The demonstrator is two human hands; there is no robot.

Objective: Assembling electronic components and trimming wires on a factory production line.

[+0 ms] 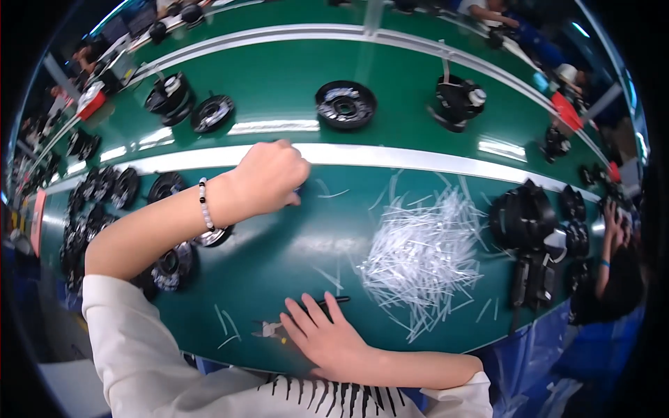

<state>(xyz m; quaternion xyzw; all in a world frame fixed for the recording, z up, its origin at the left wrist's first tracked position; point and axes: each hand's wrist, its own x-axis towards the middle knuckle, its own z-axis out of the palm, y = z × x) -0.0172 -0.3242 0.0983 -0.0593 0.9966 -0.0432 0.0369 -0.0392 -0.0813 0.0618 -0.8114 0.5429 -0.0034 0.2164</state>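
Note:
Above the far edge of the near table, my left hand [275, 177] is closed in a fist, its back toward me. A bit of blue shows beneath it, but what it grips is hidden. My right hand [324, 331] lies palm down on the green table with its fingers spread. A dark, pen-like rod [336, 300] sits under its fingertips. Beside these fingers are the metal jaws of what looks like a pair of cutters [268, 329]; whether rod and jaws are one tool I cannot tell. To the right spreads a pile of thin white cable ties [425, 258].
Black round parts [171, 265] crowd the table's left side. More black assemblies [524, 216] stand at its right. Beyond a white rail [390, 157], a green belt carries a round black part [345, 104] and a taller unit [458, 101]. Other people [613, 265] work around.

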